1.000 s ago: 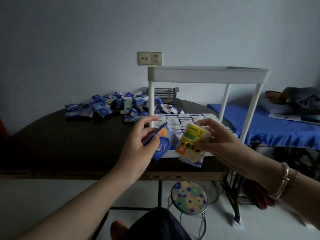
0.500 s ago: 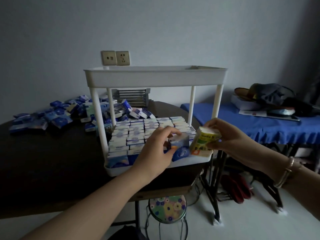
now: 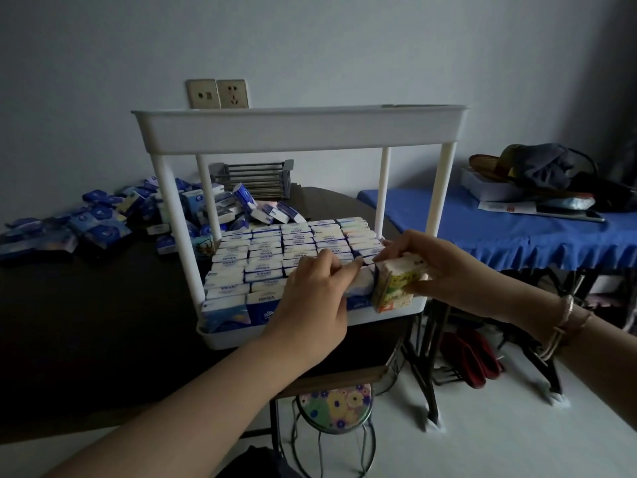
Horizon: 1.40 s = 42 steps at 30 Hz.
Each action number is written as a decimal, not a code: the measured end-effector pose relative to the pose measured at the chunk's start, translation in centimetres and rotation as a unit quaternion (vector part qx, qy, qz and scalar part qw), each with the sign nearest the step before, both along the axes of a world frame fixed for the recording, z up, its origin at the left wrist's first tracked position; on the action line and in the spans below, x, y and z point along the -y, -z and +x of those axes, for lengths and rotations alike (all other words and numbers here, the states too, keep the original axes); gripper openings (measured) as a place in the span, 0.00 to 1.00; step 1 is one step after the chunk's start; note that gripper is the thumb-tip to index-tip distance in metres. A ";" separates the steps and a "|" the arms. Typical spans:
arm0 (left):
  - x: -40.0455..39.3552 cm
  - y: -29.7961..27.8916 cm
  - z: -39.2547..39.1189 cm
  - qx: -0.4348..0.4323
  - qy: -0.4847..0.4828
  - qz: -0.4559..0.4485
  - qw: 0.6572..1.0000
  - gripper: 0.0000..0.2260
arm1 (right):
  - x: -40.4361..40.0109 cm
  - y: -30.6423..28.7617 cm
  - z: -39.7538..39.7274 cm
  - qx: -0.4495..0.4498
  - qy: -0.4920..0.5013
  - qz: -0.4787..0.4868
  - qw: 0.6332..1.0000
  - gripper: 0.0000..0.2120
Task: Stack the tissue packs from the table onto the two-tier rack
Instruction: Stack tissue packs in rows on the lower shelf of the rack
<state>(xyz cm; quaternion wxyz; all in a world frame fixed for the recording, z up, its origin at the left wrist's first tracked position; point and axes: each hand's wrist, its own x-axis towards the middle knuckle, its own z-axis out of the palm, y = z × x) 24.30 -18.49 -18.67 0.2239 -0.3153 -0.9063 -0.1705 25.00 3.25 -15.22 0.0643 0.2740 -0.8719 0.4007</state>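
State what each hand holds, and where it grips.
Right hand: yellow-green tissue pack, gripped at its top end. Left hand: white-and-blue tissue pack, pinched at its top.

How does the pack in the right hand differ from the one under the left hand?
The yellow pack is yellow and green; the blue pack is white and blue. The yellow pack is held outside the rack's front edge by the right hand; the blue pack is in the lower tier, under the left hand. Both are small tissue packs.

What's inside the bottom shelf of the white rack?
The bottom shelf holds neat rows of tissue packs, mostly white tops with blue fronts. The left hand covers part of the front row, so the packs under it stay hidden.
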 end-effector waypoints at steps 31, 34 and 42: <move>3.4 -1.4 -6.7 0.238 -0.200 -0.127 0.942 0.32 | 6.1 -1.5 -8.4 -0.097 0.407 -0.028 0.908 0.17; 3.4 -1.2 -6.6 0.232 -0.201 -0.124 0.944 0.32 | 5.6 -1.4 -10.1 -0.019 0.454 -0.016 0.891 0.17; 3.4 -0.6 -6.8 0.215 -0.202 -0.123 0.948 0.32 | 4.7 0.5 -12.1 0.116 0.430 0.020 0.895 0.19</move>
